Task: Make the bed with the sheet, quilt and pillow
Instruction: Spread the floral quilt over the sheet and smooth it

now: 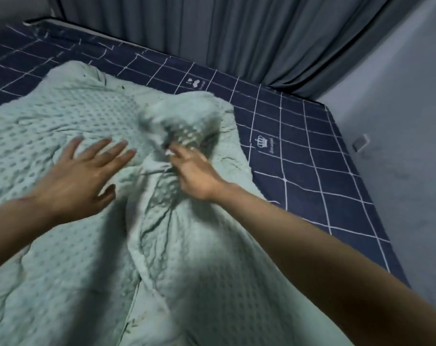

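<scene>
The navy checked sheet (pixel 311 151) already lay spread over the bed, its white lines running flat toward the curtain (pixel 236 38) at twelve o'clock and the wall (pixel 399 108) at three. On top of it the pale green quilt (pixel 74 245) covered the near and left part of the bed, from about six o'clock round to ten, but it was far from smooth: a rumpled ridge ran up its middle and the far corner was bunched into a lump at about one o'clock. The left hand (pixel 79 176) hovered or pressed flat with fingers spread, its grip holding nothing. The right hand (pixel 194 171) reached into the bunched corner, blurred, and I could not tell whether its grip had closed on the cloth. I judged the sheet done, the quilt partly spread, and the pillow, nowhere in sight, not yet placed.
</scene>
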